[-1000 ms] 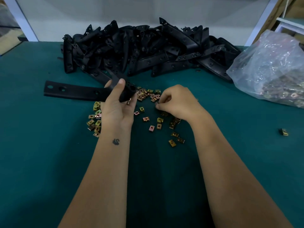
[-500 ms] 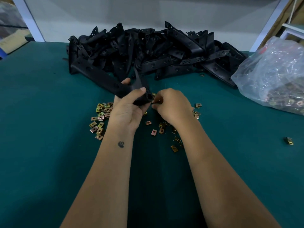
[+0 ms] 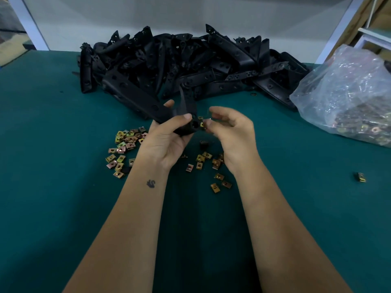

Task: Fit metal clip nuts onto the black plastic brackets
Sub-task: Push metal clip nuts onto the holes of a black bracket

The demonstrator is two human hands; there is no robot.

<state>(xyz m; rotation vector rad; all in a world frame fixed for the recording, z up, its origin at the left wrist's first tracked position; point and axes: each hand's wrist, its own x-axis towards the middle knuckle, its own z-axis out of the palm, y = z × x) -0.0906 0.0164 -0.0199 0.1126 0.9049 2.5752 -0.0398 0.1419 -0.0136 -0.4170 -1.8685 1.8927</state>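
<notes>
My left hand [image 3: 167, 138] grips a long black plastic bracket [image 3: 137, 100] near its near end, lifted above the green table, its far end pointing up and left. My right hand [image 3: 230, 132] pinches a small metal clip nut [image 3: 202, 124] at the bracket's end, right beside my left thumb. Several loose brass-coloured clip nuts [image 3: 124, 142] lie scattered on the table under and around both hands. A big heap of black brackets [image 3: 190, 60] is piled at the back of the table.
A clear plastic bag [image 3: 347, 96] with more clip nuts sits at the right. One stray clip nut [image 3: 360, 177] lies alone on the green table [image 3: 53, 187] at the right. A white wall closes off the back.
My left hand lifted the bracket off the table and swung its far end towards the heap. My right hand picked a clip nut from the scatter and brought it to the bracket's end.
</notes>
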